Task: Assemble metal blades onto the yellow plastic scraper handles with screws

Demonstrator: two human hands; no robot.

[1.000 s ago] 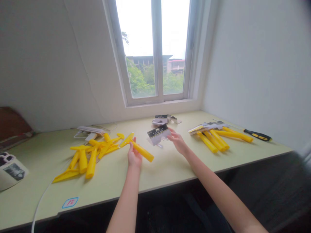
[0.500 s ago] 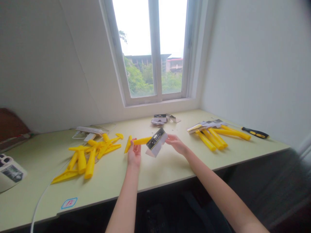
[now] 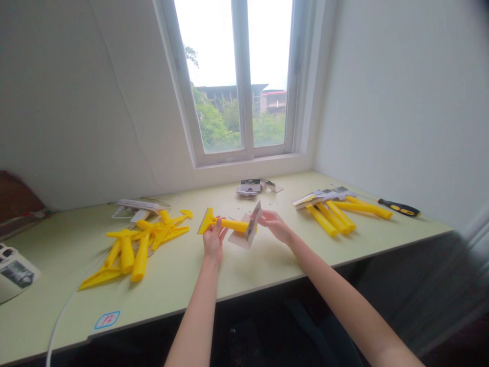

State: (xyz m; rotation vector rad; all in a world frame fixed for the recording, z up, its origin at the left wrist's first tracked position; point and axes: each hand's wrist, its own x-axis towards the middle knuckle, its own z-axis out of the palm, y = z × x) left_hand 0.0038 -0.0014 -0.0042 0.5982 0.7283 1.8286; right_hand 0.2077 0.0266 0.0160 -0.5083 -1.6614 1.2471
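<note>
My left hand [image 3: 213, 240] is closed round the neck of a yellow scraper [image 3: 233, 225], its wide blade head pointing left and its handle pointing right. My right hand [image 3: 272, 224] pinches the edge of a folded cardboard header card [image 3: 250, 229]. The end of the scraper's handle reaches into the card's fold. Left of my left hand lies a loose pile of yellow scrapers [image 3: 139, 255] without cards on their heads. To the right of my right hand, several yellow scrapers [image 3: 328, 218] lie together with cards [image 3: 305, 200] over their far ends.
More folded cards [image 3: 251, 186] lie near the window. A black and yellow screwdriver [image 3: 399, 208] rests at the far right of the table [image 3: 171, 300]. A white cable [image 3: 63, 312] runs down the left side, near a white container [image 3: 17, 275]. A power strip [image 3: 137, 205] lies behind the left pile.
The scraper has turned so its head faces up more, and its handle has moved right into the card. The card has tipped from face-on to nearly edge-on.
</note>
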